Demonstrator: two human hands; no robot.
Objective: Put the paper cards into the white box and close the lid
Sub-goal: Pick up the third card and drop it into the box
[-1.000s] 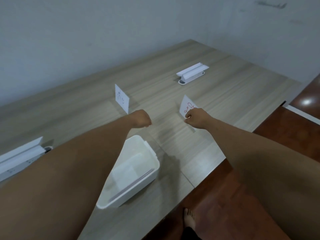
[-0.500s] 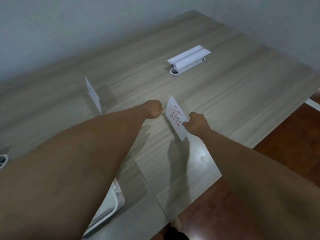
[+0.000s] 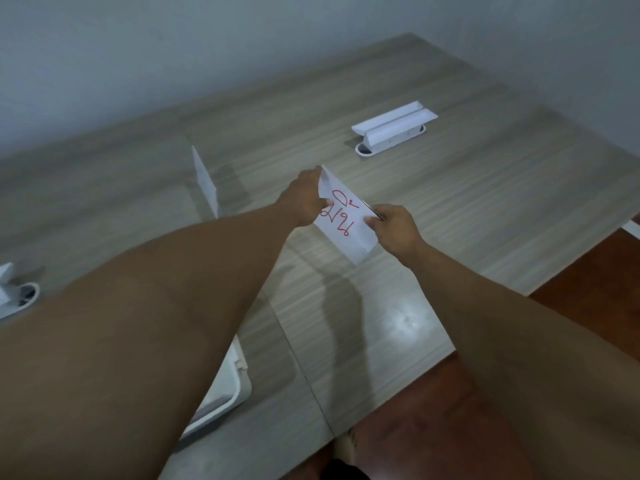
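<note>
A white paper card with red writing (image 3: 343, 220) is held above the table between both hands. My left hand (image 3: 304, 199) pinches its far left edge and my right hand (image 3: 394, 230) pinches its right edge. A second white card (image 3: 205, 181) stands upright on the table to the left, seen almost edge-on. The white box (image 3: 232, 386) lies near the table's front edge; my left forearm hides most of it, so only one corner shows. No lid is in view.
A white cable-port cover (image 3: 394, 128) stands open on the wooden table (image 3: 485, 188) at the back right. Another cable port (image 3: 17, 296) sits at the left edge. The table's front edge runs diagonally, with red-brown floor (image 3: 588, 271) beyond it.
My left hand has let go of the standing card and moved right to take hold of the red-lettered card, which my right hand has lifted. The view has shifted, pushing the box under my left arm.
</note>
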